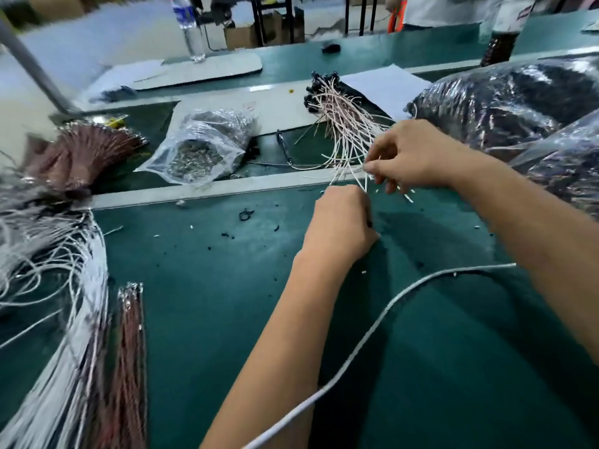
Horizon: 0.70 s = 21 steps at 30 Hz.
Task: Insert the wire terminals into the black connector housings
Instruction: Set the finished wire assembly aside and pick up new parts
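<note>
— While the wire ends (363, 176) fan loose between both hands at the far edge of the green mat (201, 286), which one goes in?
— Hard to say; a neighbouring strand could snag and drag the finished bundle (334, 108) lying just beyond.
— And the housing?
— Probably inside the left hand (340, 222), a fist with something dark at its palm side; I cannot tell for sure.
— The right hand (411, 153)?
— Arched over from the right, fingertips curled, pinching white wires. A bent terminal is my worry.
</note>
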{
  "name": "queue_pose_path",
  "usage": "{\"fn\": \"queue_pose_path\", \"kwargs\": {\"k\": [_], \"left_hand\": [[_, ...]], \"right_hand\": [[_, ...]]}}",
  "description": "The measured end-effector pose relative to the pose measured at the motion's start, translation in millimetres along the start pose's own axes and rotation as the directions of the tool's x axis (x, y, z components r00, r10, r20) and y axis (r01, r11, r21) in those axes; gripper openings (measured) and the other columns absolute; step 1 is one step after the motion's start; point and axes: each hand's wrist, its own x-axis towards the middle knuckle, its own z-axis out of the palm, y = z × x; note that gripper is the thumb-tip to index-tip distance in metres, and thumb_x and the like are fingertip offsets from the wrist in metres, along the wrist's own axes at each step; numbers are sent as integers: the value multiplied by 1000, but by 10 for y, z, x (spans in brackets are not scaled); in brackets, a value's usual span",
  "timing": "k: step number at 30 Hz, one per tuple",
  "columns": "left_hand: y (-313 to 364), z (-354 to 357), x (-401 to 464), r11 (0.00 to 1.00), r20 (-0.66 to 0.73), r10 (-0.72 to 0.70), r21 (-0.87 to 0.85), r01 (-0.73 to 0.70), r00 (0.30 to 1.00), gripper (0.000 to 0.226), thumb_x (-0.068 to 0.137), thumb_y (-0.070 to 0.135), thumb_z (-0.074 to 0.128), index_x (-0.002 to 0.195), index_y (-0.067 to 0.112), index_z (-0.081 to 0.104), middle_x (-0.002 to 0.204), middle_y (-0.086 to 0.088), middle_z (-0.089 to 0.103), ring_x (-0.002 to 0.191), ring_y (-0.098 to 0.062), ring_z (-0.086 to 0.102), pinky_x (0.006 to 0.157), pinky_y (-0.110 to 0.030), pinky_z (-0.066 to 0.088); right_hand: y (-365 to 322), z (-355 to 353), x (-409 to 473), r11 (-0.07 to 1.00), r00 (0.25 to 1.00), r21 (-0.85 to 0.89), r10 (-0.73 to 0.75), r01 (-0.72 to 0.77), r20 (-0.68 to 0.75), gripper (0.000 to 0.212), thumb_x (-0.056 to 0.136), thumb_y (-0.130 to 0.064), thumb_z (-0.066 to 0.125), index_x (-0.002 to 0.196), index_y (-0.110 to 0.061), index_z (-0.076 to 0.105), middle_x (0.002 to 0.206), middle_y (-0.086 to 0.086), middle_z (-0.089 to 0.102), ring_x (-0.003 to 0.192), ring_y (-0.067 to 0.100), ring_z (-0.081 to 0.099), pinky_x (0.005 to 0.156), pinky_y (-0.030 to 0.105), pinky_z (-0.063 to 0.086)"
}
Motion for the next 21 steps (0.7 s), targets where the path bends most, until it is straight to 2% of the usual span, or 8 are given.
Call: {"fn": "queue_pose_path", "kwargs": {"k": [4, 8, 11, 13, 15, 17, 19, 21], "left_hand": [[-268, -198, -135, 989, 13, -110, -101, 111, 994, 30, 65, 23, 93, 88, 18, 74, 88, -1, 72, 82, -19, 66, 72, -30, 52], [-478, -384, -297, 979, -47, -143, -155, 135, 989, 16, 75, 5, 79, 86, 15, 75, 91, -2, 75, 87, -20, 70, 85, -36, 56], [-670, -607, -426, 970, -107, -228, -110, 217, 968, 15, 79, 6, 70, 80, 20, 76, 88, -1, 74, 87, -21, 69, 82, -35, 57], [-823, -795, -534, 948, -118, -317, -75, 310, 941, 13, 79, 13, 74, 75, 25, 73, 87, -2, 74, 87, -23, 70, 80, -34, 58], [-1038, -1021, -671, 905, -242, -423, -69, 419, 873, 9, 77, 18, 76, 76, 26, 73, 87, -4, 74, 88, -25, 70, 80, -34, 58], [-1320, -1276, -837, 847, -420, -500, -57, 528, 758, 7, 79, 19, 74, 80, 26, 76, 91, -4, 76, 93, -26, 70, 87, -34, 57], [-1572, -1487, -1005, 766, -499, -585, -82, 637, 640, 11, 82, 17, 70, 82, 25, 77, 97, -3, 76, 100, -27, 68, 91, -32, 53], [-1725, -1616, -1094, 710, -524, -647, -151, 688, 553, 14, 83, 15, 67, 85, 24, 78, 99, -5, 76, 102, -30, 68, 88, -32, 51]], "right_hand": [[-481, 339, 118, 993, 992, -22, -117, 118, 46, 14, 95, -11, 65, 84, -15, 74, 71, 5, 75, 56, 18, 72, 45, 24, 53], [-896, 566, 176, 965, 969, -83, -247, 248, 18, 10, 91, -18, 70, 85, -21, 78, 69, -9, 69, 52, -5, 59, 58, 11, 46], [-1138, 711, 204, 957, 957, -42, -288, 288, -11, 11, 92, -19, 70, 90, -15, 81, 75, -4, 72, 61, -3, 58, 70, 20, 52], [-1319, 839, 173, 949, 950, -32, -313, 313, -5, 12, 92, -18, 70, 90, -14, 81, 74, -4, 71, 60, -2, 58, 65, 18, 49], [-1496, 1002, 96, 946, 947, -49, -318, 320, 57, 14, 93, -18, 68, 87, -14, 80, 73, -1, 71, 58, 5, 62, 55, 15, 44], [-1678, 1234, -25, 946, 933, -77, -294, 315, 207, 21, 95, -21, 67, 76, -14, 74, 72, 6, 75, 53, 13, 67, 46, 15, 47], [-1894, 1512, -193, 948, 890, -97, -247, 304, 382, 32, 97, -28, 66, 70, -9, 68, 62, 7, 73, 45, 13, 65, 47, 18, 52], [-2151, 1779, -359, 955, 877, -86, -224, 285, 424, 41, 95, -34, 66, 64, -10, 58, 44, 4, 63, 51, 20, 67, 49, 23, 49]]}}
